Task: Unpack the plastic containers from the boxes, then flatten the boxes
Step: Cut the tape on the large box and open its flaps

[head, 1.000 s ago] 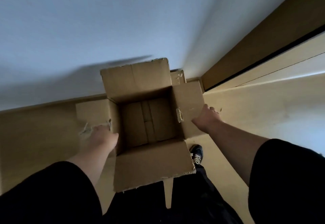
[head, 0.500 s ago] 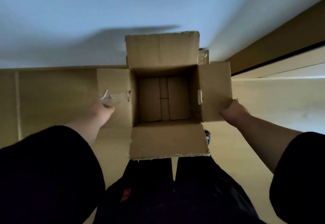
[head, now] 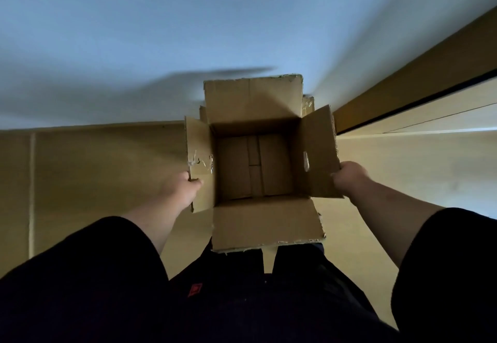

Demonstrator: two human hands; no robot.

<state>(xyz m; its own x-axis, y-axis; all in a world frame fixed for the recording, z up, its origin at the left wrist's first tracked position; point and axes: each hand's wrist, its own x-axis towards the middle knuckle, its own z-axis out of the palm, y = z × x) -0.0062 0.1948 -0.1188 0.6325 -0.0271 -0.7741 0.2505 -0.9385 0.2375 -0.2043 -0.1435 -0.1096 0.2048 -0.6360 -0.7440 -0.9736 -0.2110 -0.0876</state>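
— Head view, what was there?
— An open brown corrugated cardboard box (head: pixel 252 165), square-mouthed, held up before the pale wall (head: pixel 134 33) over the person's dark trousers (head: pixel 242 302). Its taped bottom showed; nothing lay inside.
— The hands?
— The left hand (head: pixel 183 186) pinched the left flap (head: pixel 200 170), edged with torn tape shreds; the right hand (head: pixel 349 176) had fingers curled round the right flap's (head: pixel 320 151) outer edge.
— Any change?
— Half a second before, both side flaps lay flatter; now they were tilted up.
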